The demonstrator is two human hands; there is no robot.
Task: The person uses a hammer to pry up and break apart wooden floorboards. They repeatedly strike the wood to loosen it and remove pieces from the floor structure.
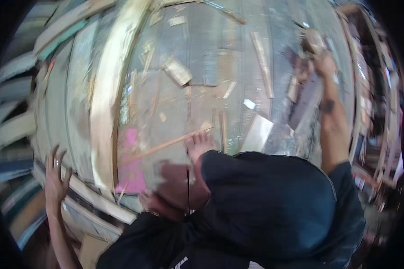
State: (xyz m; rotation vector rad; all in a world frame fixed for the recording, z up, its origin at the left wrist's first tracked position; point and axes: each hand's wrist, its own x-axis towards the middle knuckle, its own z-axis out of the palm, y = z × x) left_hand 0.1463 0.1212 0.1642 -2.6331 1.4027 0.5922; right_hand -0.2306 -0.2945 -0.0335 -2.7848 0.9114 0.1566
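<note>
Wood scraps (178,71) litter floor; long plank (107,89) blocks left.

One head-worn fisheye view looks steeply down, close over the person's dark clothing at 6 o'clock, onto a scrap-strewn floor (202,58). Straight edges bow toward the rim. Left hand (56,177) sits at 8 o'clock, right hand (323,62) at 2 o'clock.

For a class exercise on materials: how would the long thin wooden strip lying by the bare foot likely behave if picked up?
The wooden strip looks long and very thin, so probably light and somewhat bendy. Being flat-lying and slender, it should slide, not roll.
</note>
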